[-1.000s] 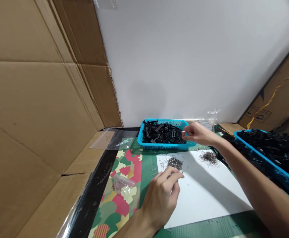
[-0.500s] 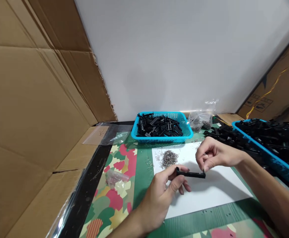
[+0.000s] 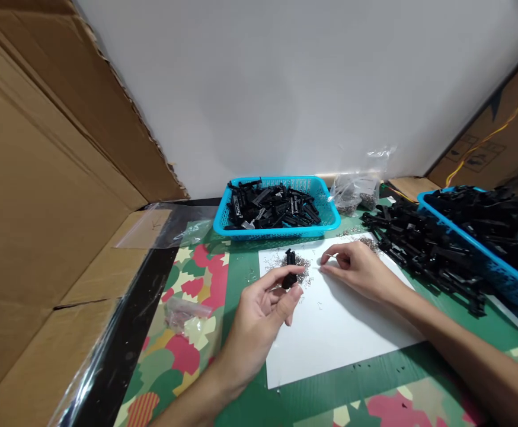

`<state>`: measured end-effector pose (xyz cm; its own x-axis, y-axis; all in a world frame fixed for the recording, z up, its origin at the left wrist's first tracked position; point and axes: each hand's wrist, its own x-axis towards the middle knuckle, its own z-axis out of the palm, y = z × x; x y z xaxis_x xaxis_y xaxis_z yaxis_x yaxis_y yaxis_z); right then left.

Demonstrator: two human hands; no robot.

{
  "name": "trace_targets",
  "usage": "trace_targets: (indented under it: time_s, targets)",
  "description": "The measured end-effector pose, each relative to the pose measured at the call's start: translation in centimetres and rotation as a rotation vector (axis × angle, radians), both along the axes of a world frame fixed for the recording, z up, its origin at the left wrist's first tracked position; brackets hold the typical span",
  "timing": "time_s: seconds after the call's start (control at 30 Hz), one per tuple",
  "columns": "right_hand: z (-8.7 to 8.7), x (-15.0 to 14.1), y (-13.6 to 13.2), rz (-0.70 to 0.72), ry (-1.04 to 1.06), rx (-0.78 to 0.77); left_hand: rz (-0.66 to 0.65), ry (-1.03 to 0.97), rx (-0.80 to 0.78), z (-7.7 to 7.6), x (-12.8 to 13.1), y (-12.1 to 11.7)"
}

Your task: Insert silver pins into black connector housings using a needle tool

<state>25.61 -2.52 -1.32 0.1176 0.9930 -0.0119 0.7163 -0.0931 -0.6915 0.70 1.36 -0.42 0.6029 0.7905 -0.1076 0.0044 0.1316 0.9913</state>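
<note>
Left hand clamps the black part, long axis pointing away from the grip. Right hand lies rightward; I cannot tell its closure.

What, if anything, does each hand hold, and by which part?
The left hand holds a black plastic piece near its lower end. The right hand seems to have something thin at its fingertips; what, and by which part, cannot be told.

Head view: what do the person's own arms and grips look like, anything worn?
The left grip and right grip are bare human hands, with no gloves or rings visible. The left forearm and right forearm show no sleeves, watch or cables.
</note>
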Motion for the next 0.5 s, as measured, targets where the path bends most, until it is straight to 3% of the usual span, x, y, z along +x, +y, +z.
trace_targets:
  time_s: [0.2, 0.4, 0.5]
  targets:
    - [0.18, 0.04, -0.11, 0.032, 0.001, -0.047, -0.031, 0.021, 0.034, -0.82, -0.06, -0.23]
    - [-0.13, 0.46, -0.19, 0.016, 0.077, -0.026, -0.028, 0.031, 0.065, -0.83, 0.08, -0.43]
    - [-0.07, 0.35, -0.27, 0.031, 0.013, -0.041, -0.005, 0.001, 0.079, -0.80, 0.14, -0.73]
